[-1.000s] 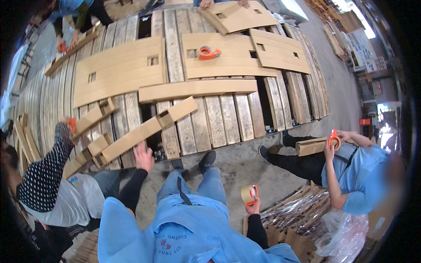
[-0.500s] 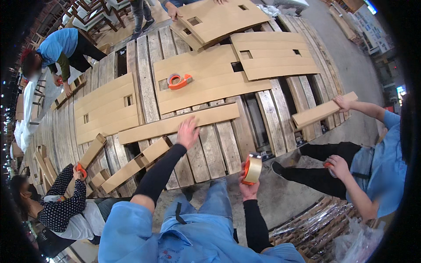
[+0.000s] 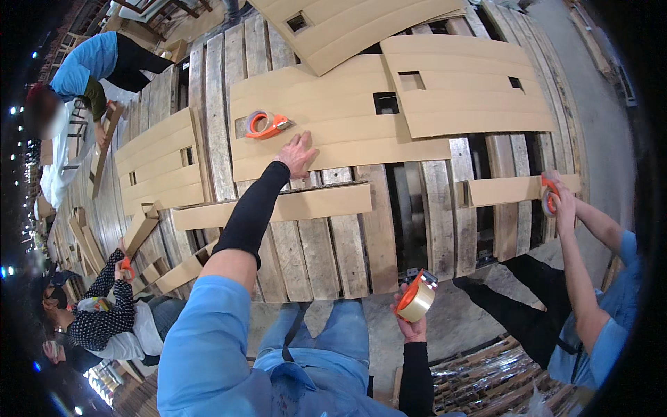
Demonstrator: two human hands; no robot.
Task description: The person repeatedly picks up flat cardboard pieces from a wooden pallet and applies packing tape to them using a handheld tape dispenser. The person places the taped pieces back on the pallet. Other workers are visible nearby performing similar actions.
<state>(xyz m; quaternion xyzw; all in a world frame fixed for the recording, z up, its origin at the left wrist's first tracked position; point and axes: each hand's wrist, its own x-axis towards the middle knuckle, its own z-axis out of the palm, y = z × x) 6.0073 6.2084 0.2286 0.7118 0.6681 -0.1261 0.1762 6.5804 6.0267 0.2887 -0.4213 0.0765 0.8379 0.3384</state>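
My left hand (image 3: 297, 154) reaches over a long folded cardboard strip (image 3: 326, 202). Its spread fingers rest at the near edge of a flat cardboard sheet (image 3: 333, 139) with cut-out holes, and it holds nothing. On that sheet, just beyond my fingers, lies an orange tape dispenser (image 3: 279, 124) with a roll in it. My right hand (image 3: 411, 328) is closed around another orange tape dispenser (image 3: 417, 300) with a wide clear roll, held near my body past the pallet's front edge.
Wooden pallet slats (image 3: 326, 254) with dark gaps form the work surface. More cardboard sheets (image 3: 479, 90) overlap at the back right. On the right a co-worker's hand (image 3: 564, 205) holds a tape dispenser at a cardboard strip (image 3: 500, 192). Two other people work at the left.
My left hand has moved forward from the folded strip to the sheet's near edge. My right hand has shifted slightly right and nearer with its dispenser. The right co-worker's dispenser has come to their strip.
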